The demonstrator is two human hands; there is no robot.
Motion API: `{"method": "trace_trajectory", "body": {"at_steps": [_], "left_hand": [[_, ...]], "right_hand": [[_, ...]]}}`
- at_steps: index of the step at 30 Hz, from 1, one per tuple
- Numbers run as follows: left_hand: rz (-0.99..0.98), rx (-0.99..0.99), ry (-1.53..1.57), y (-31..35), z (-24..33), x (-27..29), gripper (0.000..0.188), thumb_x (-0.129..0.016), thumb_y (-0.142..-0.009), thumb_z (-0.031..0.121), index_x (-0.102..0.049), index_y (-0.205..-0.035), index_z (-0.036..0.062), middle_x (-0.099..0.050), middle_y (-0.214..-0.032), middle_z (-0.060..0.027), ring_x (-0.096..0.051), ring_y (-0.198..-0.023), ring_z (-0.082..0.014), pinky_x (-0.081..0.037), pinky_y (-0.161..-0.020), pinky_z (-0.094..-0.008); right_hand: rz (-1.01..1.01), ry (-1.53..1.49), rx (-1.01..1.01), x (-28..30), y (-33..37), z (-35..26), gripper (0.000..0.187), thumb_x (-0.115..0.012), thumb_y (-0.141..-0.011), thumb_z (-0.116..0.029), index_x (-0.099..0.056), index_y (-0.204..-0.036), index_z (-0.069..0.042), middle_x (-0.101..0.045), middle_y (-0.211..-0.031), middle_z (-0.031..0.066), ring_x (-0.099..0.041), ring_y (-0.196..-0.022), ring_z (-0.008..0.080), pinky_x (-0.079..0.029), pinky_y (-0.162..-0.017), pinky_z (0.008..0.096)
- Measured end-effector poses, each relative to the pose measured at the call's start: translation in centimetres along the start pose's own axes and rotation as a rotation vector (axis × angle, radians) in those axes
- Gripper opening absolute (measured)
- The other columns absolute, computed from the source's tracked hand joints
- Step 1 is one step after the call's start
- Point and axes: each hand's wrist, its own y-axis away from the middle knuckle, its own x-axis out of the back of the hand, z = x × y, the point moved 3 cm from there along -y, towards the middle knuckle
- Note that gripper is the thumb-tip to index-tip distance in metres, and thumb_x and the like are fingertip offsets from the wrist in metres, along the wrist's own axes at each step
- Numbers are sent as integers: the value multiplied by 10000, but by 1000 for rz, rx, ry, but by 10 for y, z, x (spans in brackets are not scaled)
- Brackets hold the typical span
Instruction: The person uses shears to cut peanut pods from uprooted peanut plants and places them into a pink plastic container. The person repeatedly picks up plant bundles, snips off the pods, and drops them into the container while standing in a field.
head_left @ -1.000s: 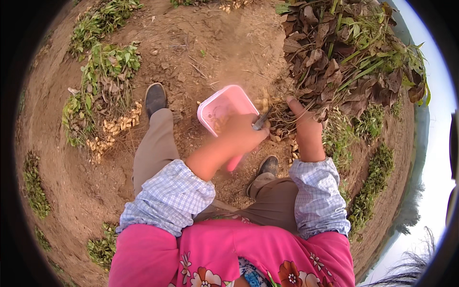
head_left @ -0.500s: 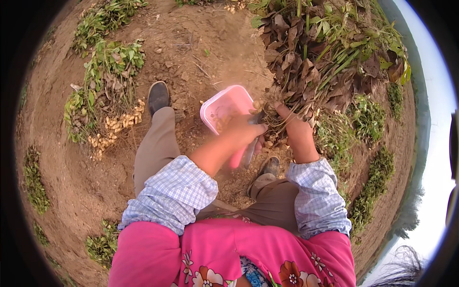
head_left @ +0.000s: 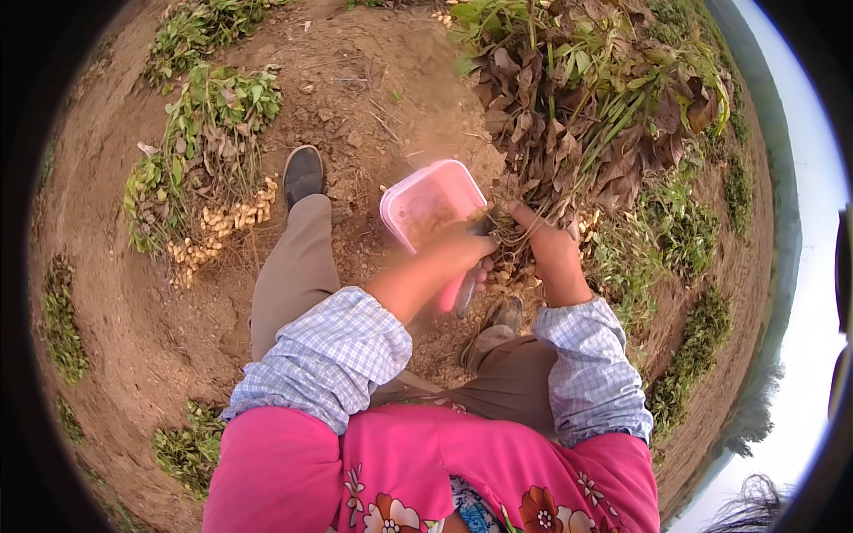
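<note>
My left hand (head_left: pixel 455 247) is closed around a slim grey hand tool (head_left: pixel 465 298), whose dark end shows above my fingers. Its exact kind is hard to make out. It meets the roots of a bunch of peanut plants (head_left: pixel 569 142), which my right hand (head_left: pixel 553 246) grips by the stems near the root end. Brown and green leaves spread away from me. Under my left hand lies a pink plastic tub (head_left: pixel 458 182) with a pale rim and what look like peanuts inside; my forearm hides part of it.
Pulled peanut plants (head_left: pixel 218 133) with pods (head_left: pixel 235 222) lie to the left. More green plants (head_left: pixel 691 346) line the right side. My shoes (head_left: pixel 304 176) stand on brown soil (head_left: pixel 151 329) on either side of the tub.
Both hands keep their hold at the root end. My left hand and the tool have shifted slightly. The whole view has drifted a little, and the leafy bunch sits slightly farther left.
</note>
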Motion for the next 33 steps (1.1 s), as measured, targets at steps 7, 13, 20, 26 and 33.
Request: {"method": "trace_trajectory", "body": {"at_steps": [7,13,20,26,33], "left_hand": [[-14,52,86,1,-2,-3,213,-574,-887,172,-515,-1017,14,-588,-777,-83,-599,-613,-182,-567,-555,-337],[-43,4,44,0,1,-2,228,-581,-887,189,-512,-1023,20,-586,-790,-92,-605,-624,-199,-576,-583,-357],[-35,55,64,-3,-1,-2,213,-589,-888,206,-528,-1000,36,-586,-779,-75,-597,-625,-176,-572,-589,-353],[5,51,40,-2,1,-7,187,-575,-893,195,-533,-995,45,-586,-766,-62,-585,-596,-161,-563,-558,-341],[-32,-14,-48,-8,-2,-2,171,-572,-891,184,-549,-987,46,-582,-724,-49,-580,-575,-152,-532,-519,-307]], "right_hand": [[40,41,-24,2,7,-4,298,-708,-763,13,-594,-1038,26,-653,-909,58,-610,-782,154,-496,-679,291],[-67,46,-2,3,9,-7,227,-660,-813,-21,-608,-1028,27,-663,-897,73,-627,-751,171,-515,-651,295],[-32,89,83,8,10,-14,174,-591,-882,-66,-623,-1022,32,-675,-882,96,-651,-711,194,-540,-609,300],[-1,-11,-13,6,15,-20,173,-641,-828,-2,-621,-997,28,-664,-878,65,-632,-734,159,-524,-633,292],[71,6,-26,-3,24,-36,154,-657,-814,5,-629,-963,29,-663,-854,62,-625,-713,148,-515,-609,291]]}}
